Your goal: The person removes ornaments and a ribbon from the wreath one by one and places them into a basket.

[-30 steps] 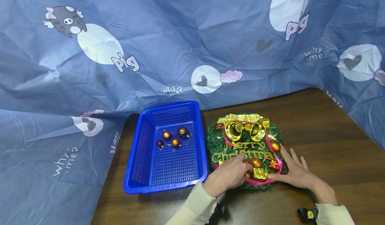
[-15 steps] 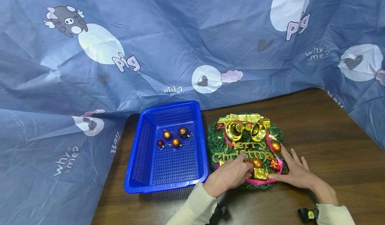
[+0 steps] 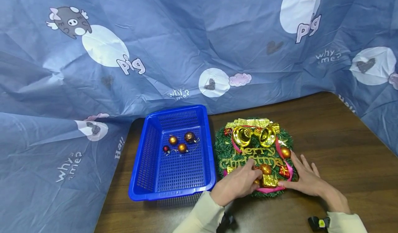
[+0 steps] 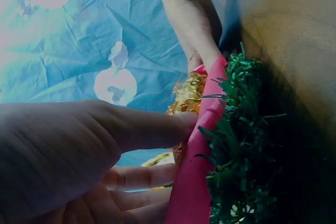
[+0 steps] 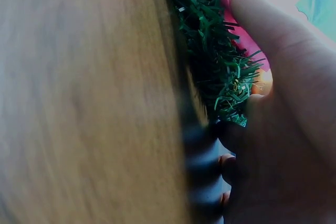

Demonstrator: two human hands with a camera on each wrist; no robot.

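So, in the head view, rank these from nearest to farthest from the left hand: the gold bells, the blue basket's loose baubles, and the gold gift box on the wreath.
Measured from the left hand:
1. Gold gift box, just right of its fingers, low on the wreath.
2. Gold bells, at the wreath's top, beyond the hand.
3. Loose baubles, off to the left inside the blue basket.

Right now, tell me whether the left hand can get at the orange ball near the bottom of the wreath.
Probably yes. The left hand already lies on the wreath, fingertips beside the orange ball. Nothing lies between them; the right hand rests flat at the wreath's right edge.
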